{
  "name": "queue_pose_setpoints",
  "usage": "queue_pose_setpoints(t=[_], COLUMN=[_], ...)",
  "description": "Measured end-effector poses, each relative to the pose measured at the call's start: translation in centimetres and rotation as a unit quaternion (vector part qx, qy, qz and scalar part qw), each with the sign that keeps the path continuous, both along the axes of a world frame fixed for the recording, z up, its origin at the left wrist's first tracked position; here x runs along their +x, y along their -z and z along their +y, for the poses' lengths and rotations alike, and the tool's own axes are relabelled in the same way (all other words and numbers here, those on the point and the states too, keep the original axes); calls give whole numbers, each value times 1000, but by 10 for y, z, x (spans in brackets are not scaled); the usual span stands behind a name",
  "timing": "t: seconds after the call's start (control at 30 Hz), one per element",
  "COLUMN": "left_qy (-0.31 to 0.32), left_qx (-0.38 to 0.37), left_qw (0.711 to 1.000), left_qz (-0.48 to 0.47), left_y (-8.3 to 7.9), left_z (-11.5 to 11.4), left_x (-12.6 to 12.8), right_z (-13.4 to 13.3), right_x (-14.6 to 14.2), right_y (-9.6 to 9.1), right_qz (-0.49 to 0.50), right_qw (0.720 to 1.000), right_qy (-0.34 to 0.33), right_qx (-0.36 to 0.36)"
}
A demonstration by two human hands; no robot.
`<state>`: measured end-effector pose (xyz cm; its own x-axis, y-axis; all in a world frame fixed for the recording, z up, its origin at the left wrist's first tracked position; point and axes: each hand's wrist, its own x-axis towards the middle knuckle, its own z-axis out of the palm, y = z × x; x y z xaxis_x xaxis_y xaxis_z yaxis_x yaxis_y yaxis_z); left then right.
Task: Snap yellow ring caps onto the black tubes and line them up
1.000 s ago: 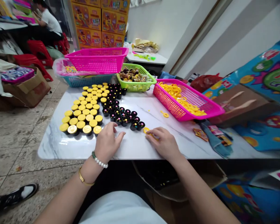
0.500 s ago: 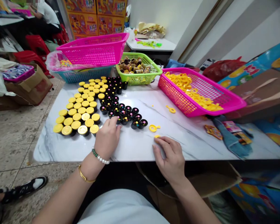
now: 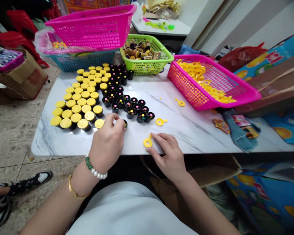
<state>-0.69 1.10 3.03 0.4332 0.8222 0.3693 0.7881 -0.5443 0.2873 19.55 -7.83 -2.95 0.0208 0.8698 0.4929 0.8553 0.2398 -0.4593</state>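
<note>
My left hand [image 3: 107, 140] is closed around a small black cup [image 3: 125, 124] with coloured beads in it; most of the cup is hidden by the fingers. In my right hand [image 3: 168, 155], thumb and fingers pinch a yellow ring with a short tab [image 3: 147, 142] just above the table. Open black cups [image 3: 131, 112] holding pink and yellow beads stand beyond my left hand. Left of them are rows of black cups with yellow lids [image 3: 75, 117]. Another yellow tabbed ring [image 3: 159, 121] lies flat beyond my right hand, and a further one [image 3: 181, 103] lies near the pink basket.
A pink basket [image 3: 237, 85] of yellow rings stands at the right. At the back are a green basket [image 3: 147, 67] of brownish cups and a pink basket [image 3: 93, 27] resting over a blue one [image 3: 83, 62]. Small packets [image 3: 221, 125] lie on the marbled table [image 3: 201, 140].
My left hand has drawn a bead-filled cup toward me, out of the group. My right hand has moved left with the yellow ring. The view has tilted downward.
</note>
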Motion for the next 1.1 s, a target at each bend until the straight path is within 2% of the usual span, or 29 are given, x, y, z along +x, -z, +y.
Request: queue_pose_setpoints(t=[0.13, 0.27, 0.33, 0.47, 0.57, 0.63, 0.7, 0.77, 0.83, 1.0, 1.1], left_qy=[48, 37, 22, 12, 17, 28, 47, 63, 71, 72, 79], left_qx=[-52, -81, -90, -106, -123, -136, -151, -162, -164, -167, -174], left_qw=[997, 984, 979, 981, 982, 980, 977, 973, 973, 974, 971], left_qz=[-43, -153, -180, -160, -140, -140, -146, -150, -148, -138, -140], left_y=[8, 28, 36, 41, 41, 41, 41, 42, 43, 44, 43], left_z=[-15, -13, -11, -9, -10, -10, -10, -10, -10, -10, -10], left_x=[-6, -5, -5, -4, -5, -7, -10, -12, -14, -15, -15], right_z=[11, 16, 17, 19, 24, 28, 35, 42, 50, 58, 55], right_x=[-2, -7, -10, -17, -23, -24, -24, -23, -23, -21, -21], right_y=[-3, -10, -12, -13, -17, -25, -33, -40, -42, -44, -51], right_qz=[-12, -33, -37, -73, -87, -29, 90, 234, 341, 443, 460], right_qw=[1000, 998, 997, 988, 984, 981, 960, 915, 871, 811, 798], right_qy=[-7, -15, 10, 105, 91, 62, 31, -3, -28, -56, -52], right_qx=[-15, -47, -67, -84, -122, -184, -265, -328, -353, -378, -387])
